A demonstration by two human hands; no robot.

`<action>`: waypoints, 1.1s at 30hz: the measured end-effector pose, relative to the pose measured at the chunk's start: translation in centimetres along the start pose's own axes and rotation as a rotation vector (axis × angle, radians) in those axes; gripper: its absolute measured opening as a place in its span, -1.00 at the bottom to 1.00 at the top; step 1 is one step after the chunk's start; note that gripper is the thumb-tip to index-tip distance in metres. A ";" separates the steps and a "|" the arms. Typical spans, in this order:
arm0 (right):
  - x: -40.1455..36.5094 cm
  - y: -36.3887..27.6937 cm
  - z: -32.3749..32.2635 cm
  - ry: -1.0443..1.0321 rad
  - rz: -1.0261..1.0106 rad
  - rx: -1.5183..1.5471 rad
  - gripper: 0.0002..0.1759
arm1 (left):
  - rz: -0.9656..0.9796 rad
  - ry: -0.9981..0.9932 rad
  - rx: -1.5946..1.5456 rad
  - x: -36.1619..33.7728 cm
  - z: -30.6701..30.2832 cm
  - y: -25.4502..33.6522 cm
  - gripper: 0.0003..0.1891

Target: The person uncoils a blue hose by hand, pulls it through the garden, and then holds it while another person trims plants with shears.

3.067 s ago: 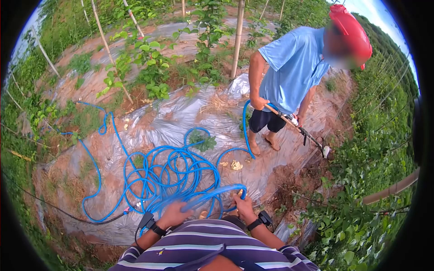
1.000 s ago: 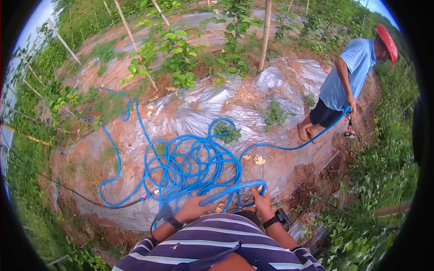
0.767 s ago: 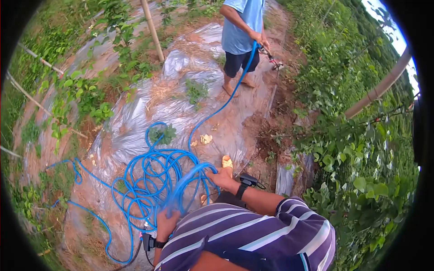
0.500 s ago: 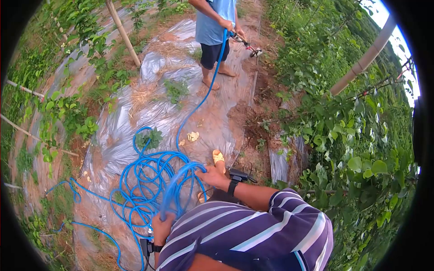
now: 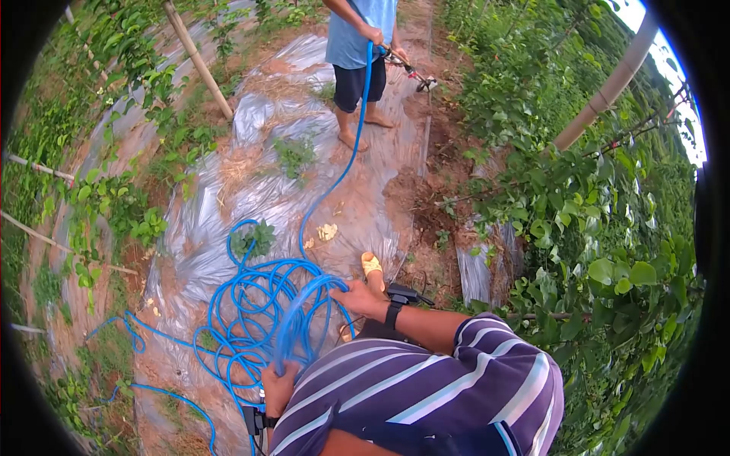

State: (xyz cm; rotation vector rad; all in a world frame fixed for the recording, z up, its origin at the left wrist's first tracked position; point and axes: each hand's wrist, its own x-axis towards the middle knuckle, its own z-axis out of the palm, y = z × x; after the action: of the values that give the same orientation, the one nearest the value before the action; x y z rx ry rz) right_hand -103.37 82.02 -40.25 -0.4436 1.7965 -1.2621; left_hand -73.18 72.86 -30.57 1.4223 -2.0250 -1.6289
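Observation:
My right hand (image 5: 363, 299) is closed around several loops of blue hose (image 5: 308, 292), held in front of my body. Lower and to the left, my left hand (image 5: 280, 386) is wrapped round the other side of the same bundled loops. A looser tangle of the hose (image 5: 243, 304) lies on the ground beyond and left of my hands. From the tangle one length runs up to another person (image 5: 361, 38) in a blue shirt, who holds the hose and a spray wand (image 5: 414, 74) at its end.
Silvery plastic sheeting (image 5: 190, 251) with soil and straw covers the path. Leafy plants (image 5: 593, 251) crowd the right side, with a slanting pole (image 5: 608, 95). Another pole (image 5: 198, 61) leans at the upper left. Hose (image 5: 171, 391) also trails off left. A yellow shoe (image 5: 371, 263) is on my foot.
My hands stay on the hose loops with little movement. The view has shifted slightly, and the other person's wand has moved a little left in the frame.

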 end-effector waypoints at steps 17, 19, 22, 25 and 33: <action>-0.9 -1.3 -0.7 -0.081 0.043 -0.070 -0.69 | -0.036 0.023 0.066 -0.4 0.4 -0.7 -0.79; -0.7 -0.7 -0.5 -0.072 0.015 -0.037 -0.69 | -0.020 0.025 0.053 -0.5 0.5 -0.7 -0.81; -1.2 -1.5 -1.0 -0.088 0.036 -0.072 -0.68 | -0.006 -0.001 0.016 -0.9 0.7 0.8 -0.84; -1.4 -1.6 -1.2 -0.089 0.014 -0.014 -0.64 | -0.002 0.004 -0.001 -0.8 1.0 0.4 -0.86; -0.6 0.4 -1.5 -0.057 0.013 0.023 -0.68 | -0.041 -0.016 0.011 -0.7 1.4 1.2 -0.86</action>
State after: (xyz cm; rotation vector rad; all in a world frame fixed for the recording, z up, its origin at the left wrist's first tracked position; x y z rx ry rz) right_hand -104.14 83.49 -40.22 -0.4499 1.7333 -1.2479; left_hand -74.41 74.20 -29.83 1.4689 -2.0302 -1.6529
